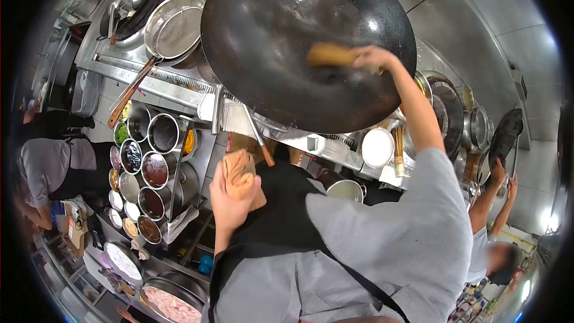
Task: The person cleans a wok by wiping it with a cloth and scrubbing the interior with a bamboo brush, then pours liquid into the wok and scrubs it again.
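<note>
A large black wok (269, 78) fills the top middle, its dark inner surface shiny with bright reflections. Reaching over it, my right hand (376, 58) is closed around a yellowish bamboo wok brush (330, 55), which is smeared by motion and overlaps the wok's inside. My left hand (228, 204) grips a bunched tan cloth (240, 174) close to my black apron, below the wok's lower left edge. Between that hand and the wok, a ladle handle (260, 136) with a wooden end slants down from the stove edge.
Several metal pots of sauces (155, 170) stand in a rack at left. A strainer (173, 27) rests on the stove. Right of the wok are a white bowl (378, 148) and another bamboo brush (399, 151). Co-workers stand at far left (54, 167) and far right (481, 257).
</note>
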The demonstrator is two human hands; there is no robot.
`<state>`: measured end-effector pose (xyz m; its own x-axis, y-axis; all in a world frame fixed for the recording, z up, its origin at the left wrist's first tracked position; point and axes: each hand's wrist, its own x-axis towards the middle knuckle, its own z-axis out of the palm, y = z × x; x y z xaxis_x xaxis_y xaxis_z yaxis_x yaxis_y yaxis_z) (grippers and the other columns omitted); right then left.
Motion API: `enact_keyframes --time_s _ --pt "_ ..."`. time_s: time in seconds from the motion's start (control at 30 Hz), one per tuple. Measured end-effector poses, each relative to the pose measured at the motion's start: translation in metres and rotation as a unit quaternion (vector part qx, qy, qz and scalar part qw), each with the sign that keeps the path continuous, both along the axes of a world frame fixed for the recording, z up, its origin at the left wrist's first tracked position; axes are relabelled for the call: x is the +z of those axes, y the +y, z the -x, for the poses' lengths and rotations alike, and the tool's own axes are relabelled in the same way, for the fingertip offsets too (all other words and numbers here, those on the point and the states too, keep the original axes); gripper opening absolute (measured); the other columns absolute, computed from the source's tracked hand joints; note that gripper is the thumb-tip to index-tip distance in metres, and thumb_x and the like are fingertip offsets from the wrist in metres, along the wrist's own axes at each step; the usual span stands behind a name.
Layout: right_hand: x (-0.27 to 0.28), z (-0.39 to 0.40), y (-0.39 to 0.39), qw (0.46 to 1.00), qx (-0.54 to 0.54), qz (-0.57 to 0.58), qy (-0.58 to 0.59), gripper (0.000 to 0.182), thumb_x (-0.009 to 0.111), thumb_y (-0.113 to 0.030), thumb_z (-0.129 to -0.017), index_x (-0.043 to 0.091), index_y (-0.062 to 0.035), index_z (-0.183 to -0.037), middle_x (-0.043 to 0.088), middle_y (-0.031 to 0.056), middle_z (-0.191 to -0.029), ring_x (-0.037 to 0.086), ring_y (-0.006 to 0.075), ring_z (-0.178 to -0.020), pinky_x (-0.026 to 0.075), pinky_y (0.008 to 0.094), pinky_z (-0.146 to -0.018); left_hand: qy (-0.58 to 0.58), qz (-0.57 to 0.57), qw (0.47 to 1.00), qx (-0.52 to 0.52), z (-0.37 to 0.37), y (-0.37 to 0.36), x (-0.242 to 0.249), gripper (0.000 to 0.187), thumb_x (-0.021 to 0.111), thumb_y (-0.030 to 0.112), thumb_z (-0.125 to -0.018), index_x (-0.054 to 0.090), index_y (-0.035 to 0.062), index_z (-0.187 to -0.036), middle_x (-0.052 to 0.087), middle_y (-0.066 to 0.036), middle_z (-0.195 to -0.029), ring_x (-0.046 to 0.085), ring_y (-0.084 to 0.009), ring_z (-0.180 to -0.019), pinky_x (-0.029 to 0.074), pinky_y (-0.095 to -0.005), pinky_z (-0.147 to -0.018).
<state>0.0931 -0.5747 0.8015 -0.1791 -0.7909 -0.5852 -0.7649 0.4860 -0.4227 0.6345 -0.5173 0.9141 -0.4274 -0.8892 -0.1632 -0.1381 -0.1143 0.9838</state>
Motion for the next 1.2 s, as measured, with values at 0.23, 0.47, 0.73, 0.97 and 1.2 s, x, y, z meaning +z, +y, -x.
enact_keyframes --time_s 0.23,0.47,0.73,0.97,1.2 --pt "0.004 -0.062 -0.05 0.962 0.096 0.017 0.257 0.05 0.063 -0.041 -0.083 0.062 -0.012 -0.123 0.068 0.0186 -0.115 0.069 0.0383 -0.095 0.054 0.0458 -0.079 -0.155 0.333 0.918 -0.15 0.052 -0.048 -0.018 0.045 0.078 0.015 -0.075 0.06 -0.0013 -0.112 0.064 -0.017 -0.114 0.065 -0.0321 -0.101 0.051 -0.0371 -0.087" --pt "0.02 0.012 -0.045 0.923 -0.165 0.137 0.318 0.05 0.058 -0.036 -0.092 0.051 -0.0106 -0.134 0.061 0.0237 -0.119 0.065 0.0395 -0.105 0.053 0.0477 -0.088 -0.222 0.289 0.899 -0.243 0.072 -0.071 -0.044 0.045 0.082 0.027 -0.07 0.06 0.0059 -0.103 0.064 -0.013 -0.094 0.061 -0.0356 -0.094 0.05 -0.0452 -0.077" --pt "0.025 -0.063 -0.032 0.947 0.081 0.094 0.296 0.055 0.057 -0.033 -0.087 0.047 -0.0156 -0.138 0.061 0.0255 -0.12 0.062 0.0419 -0.111 0.05 0.0503 -0.096 -0.176 0.317 0.905 -0.221 0.075 -0.062 -0.047 0.041 0.08 0.027 -0.074 0.06 0.005 -0.102 0.064 -0.01 -0.092 0.061 -0.0311 -0.091 0.051 -0.0414 -0.073" --pt "-0.042 0.031 -0.1 0.902 -0.189 0.206 0.329 0.052 0.053 -0.026 -0.09 0.042 -0.0121 -0.138 0.059 0.0305 -0.121 0.067 0.044 -0.097 0.055 0.0511 -0.082 -0.19 0.326 0.904 -0.202 0.076 -0.064 -0.049 0.04 0.079 0.028 -0.074 0.06 0.005 -0.1 0.064 -0.01 -0.092 0.061 -0.0317 -0.089 0.051 -0.0419 -0.072" --pt "-0.034 -0.106 -0.179 0.966 0.065 0.195 0.154 0.053 0.051 -0.035 -0.09 0.038 -0.0162 -0.138 0.06 0.0269 -0.119 0.061 0.0463 -0.109 0.049 0.0515 -0.095 -0.218 0.305 0.904 -0.208 0.072 -0.058 -0.053 0.045 0.081 0.029 -0.071 0.059 0.0062 -0.103 0.062 -0.011 -0.094 0.061 -0.0333 -0.092 0.051 -0.0435 -0.075"
